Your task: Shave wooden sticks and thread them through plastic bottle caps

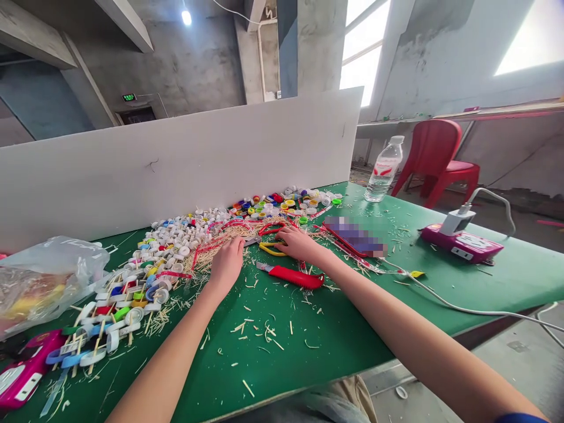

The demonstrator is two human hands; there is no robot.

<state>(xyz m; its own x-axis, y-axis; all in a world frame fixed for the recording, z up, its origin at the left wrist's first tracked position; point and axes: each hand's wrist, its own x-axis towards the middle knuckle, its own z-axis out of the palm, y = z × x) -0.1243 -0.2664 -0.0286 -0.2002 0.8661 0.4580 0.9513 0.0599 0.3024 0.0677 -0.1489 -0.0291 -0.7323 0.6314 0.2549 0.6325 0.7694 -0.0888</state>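
Observation:
Scissors point(270, 250) with one red and one yellow handle loop lie just above the green tabletop, blades pointing left. My right hand point(297, 242) is closed on the handle loops, its fingers curled over them. At the blade end, my left hand point(229, 261) is closed with thumb and fingers together. Whatever it pinches is hidden by the hand. A red-handled utility knife point(296, 277) rests on the table below my right hand, blade toward the left. Thin wooden sticks point(207, 258) lie in a pile beyond my left hand.
Bottle caps point(180, 238), many with sticks, heap along the white board point(176, 176). A phone point(355, 236) lies right of my hand, its white cable point(445, 302) running to the right. Farther off are a water bottle point(384, 170) and magenta power strip point(462, 244). A plastic bag point(53, 276) sits left.

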